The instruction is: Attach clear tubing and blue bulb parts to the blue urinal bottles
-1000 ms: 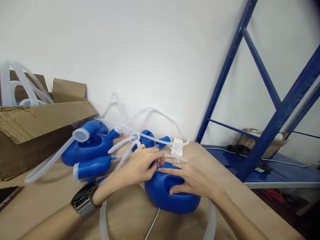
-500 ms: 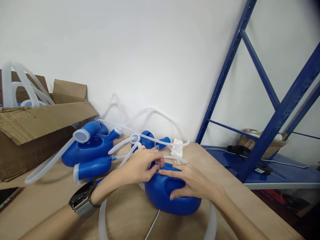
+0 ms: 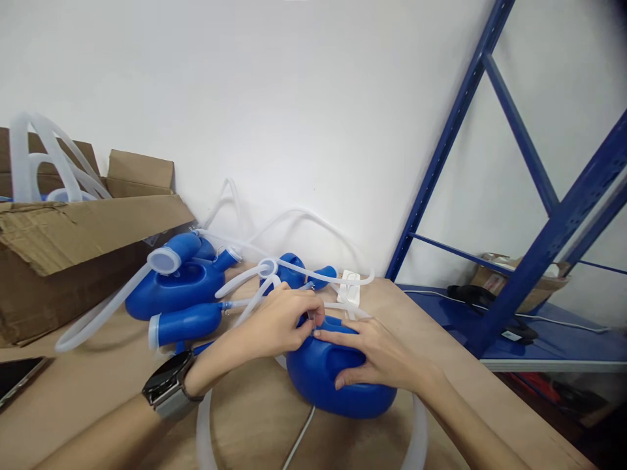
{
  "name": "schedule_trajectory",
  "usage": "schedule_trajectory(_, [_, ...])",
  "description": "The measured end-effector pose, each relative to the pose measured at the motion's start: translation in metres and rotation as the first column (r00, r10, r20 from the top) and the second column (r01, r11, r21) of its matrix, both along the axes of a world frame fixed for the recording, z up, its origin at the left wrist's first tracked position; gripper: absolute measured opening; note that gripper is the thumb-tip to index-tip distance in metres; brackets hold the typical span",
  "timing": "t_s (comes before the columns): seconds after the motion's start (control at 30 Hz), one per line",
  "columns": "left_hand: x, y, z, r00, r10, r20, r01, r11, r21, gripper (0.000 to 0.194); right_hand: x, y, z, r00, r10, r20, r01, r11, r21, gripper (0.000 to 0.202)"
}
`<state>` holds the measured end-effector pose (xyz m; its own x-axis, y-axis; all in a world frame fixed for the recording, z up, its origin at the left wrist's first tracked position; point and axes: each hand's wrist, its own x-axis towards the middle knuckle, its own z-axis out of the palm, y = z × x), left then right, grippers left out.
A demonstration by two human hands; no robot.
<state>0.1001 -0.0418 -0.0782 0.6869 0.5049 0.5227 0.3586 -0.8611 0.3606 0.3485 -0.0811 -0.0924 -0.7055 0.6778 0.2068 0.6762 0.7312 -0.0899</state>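
A blue plastic bottle point(image 3: 337, 388) with a moulded handle lies on the wooden table, in front of me. My left hand point(image 3: 289, 320), with a watch on its wrist, is closed in a pinch at the bottle's far left end; what its fingertips hold is too small to make out. Resting on the bottle is my right hand point(image 3: 377, 356), its thumb and fingers apart, the index fingertip close to the left fingertips. A translucent hose point(image 3: 415, 434) curves on the table around the near side of the bottle.
Left, an open cardboard box point(image 3: 88, 241) holds translucent hoses. Beside it lie a blue bottle point(image 3: 171, 290) and a blue tube-shaped piece point(image 3: 189, 324). A phone point(image 3: 19, 378) is at the left edge. Behind my hands sits a white power strip point(image 3: 349, 288). Blue shelving point(image 3: 539, 248) stands right.
The view has shifted slightly, so most things appear a little farther right. Both hands keep nearly the same pose on the bottle.
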Motion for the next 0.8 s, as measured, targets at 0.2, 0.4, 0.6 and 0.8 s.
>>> schedule_trajectory(0.2, [0.008,0.0,-0.008,0.985,0.136,0.108,-0.13,0.99,-0.063,0.014,-0.001,-0.002,0.001,0.998,-0.059,0.022,0.059,0.998,-0.006,0.077])
schedule_trajectory(0.4, [0.009,0.002,-0.007,0.981,0.176,0.079,-0.17,0.982,-0.081,0.013,-0.004,-0.003,-0.001,0.997,-0.047,-0.058,0.046,0.999,-0.022,0.08])
schedule_trajectory(0.6, [-0.02,-0.001,0.026,1.0,0.011,-0.015,-0.011,1.0,-0.002,0.019,0.004,0.0,-0.014,0.936,-0.179,-0.304,0.153,0.982,-0.108,0.052])
schedule_trajectory(0.8, [-0.066,-0.007,0.064,0.984,0.109,0.141,-0.113,0.993,0.02,0.022,0.035,0.006,0.013,0.688,-0.364,-0.628,0.424,0.904,-0.059,0.051])
